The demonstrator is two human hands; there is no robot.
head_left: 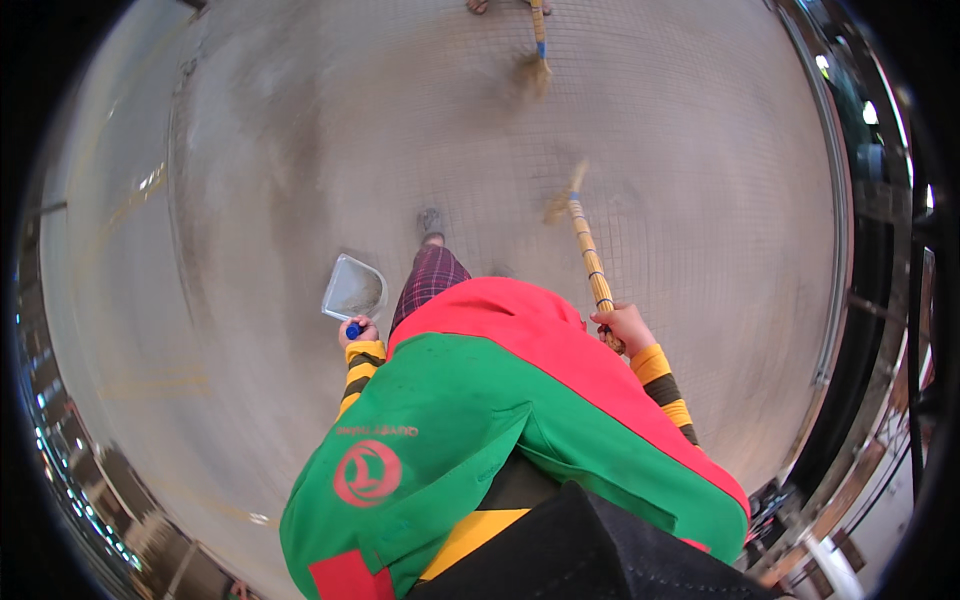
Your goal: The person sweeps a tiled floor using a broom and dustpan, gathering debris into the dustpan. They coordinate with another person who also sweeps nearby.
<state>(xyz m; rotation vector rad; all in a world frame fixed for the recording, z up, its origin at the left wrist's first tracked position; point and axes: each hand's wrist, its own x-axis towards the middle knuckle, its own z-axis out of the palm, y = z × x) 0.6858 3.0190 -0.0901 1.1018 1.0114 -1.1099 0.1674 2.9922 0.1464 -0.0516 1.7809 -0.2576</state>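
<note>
My left hand (359,330) is closed round the blue-ended handle of a dustpan (352,287), which is pale and translucent with some grey dirt in its pan. The dustpan hangs to the left of my leg; whether it touches the floor I cannot tell. In my right hand (624,328) is the thick straw handle of a hand broom (588,245), bound with dark bands. The broom points forward, and its bristles, blurred by motion, are over the floor ahead of me on the right.
Ahead at the top, another person's feet (478,6) show beside a second straw broom (538,62), its bristles blurred. The dusty floor (700,180) has a fine grid of lines. A long dark metal structure (850,290) runs along the right side.
</note>
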